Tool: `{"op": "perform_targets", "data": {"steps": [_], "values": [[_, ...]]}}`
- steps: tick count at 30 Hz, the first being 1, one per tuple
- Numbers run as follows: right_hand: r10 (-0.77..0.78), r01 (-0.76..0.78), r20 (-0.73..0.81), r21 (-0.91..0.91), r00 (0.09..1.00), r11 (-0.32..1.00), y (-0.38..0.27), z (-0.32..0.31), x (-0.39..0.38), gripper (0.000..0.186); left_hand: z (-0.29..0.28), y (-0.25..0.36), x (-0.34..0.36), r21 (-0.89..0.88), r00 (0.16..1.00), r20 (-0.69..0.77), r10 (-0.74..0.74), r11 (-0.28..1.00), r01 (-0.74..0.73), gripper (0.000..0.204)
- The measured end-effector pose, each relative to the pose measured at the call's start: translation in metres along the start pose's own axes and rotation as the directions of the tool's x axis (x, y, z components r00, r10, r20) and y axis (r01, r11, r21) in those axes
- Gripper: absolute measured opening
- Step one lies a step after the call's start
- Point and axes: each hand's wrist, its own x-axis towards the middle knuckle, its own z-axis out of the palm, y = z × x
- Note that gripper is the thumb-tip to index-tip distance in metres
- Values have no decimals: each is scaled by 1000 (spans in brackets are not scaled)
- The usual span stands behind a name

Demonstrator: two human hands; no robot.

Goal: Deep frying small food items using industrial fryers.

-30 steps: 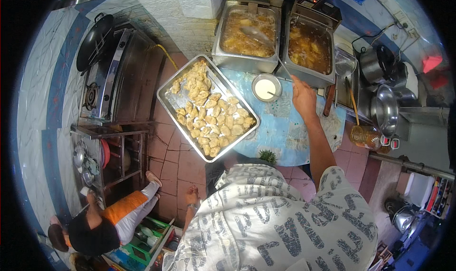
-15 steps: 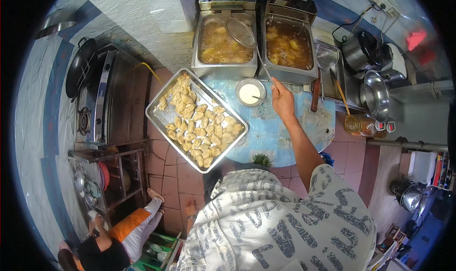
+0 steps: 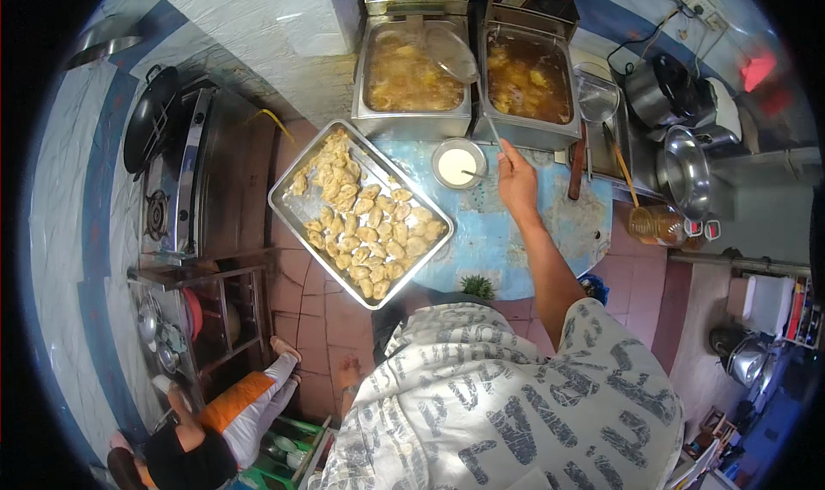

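Note:
My right hand (image 3: 518,179) is closed around the long handle of a wire skimmer (image 3: 451,54). The skimmer's round mesh head hangs over the right side of the left deep fryer (image 3: 412,127), above bubbling oil with pieces of food in it. In the right deep fryer (image 3: 531,127), browned pieces float in darker oil. Just left of my right hand stands a small metal bowl (image 3: 459,163) of pale liquid with a utensil in it. Low beside my body, my left hand (image 3: 349,372) shows only in part, and its fingers are too unclear to read.
A metal tray (image 3: 288,219) of pale battered pieces lies across the left of the blue table (image 3: 498,249). Strainers, a pot (image 3: 662,91) and a steel basin (image 3: 685,172) stand at right. A wok (image 3: 153,121) is at left. Another person (image 3: 202,438) sits lower left.
The skimmer head has shifted right over the left fryer, nearer the gap between the fryers. My right hand has moved slightly right and toward me. The whole view has shifted a little.

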Motion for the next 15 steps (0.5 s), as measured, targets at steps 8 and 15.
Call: {"op": "perform_targets", "data": {"steps": [8,15], "values": [[132,-132,-4,53,991,990,-4,-1,5,30,11,15,-19,-13,999,-32,-25,1000,25,28],[-27,26,-57,-31,998,999,3,5,6,32,18,38,-35,44,995,-87,-41,998,45,26]]}}
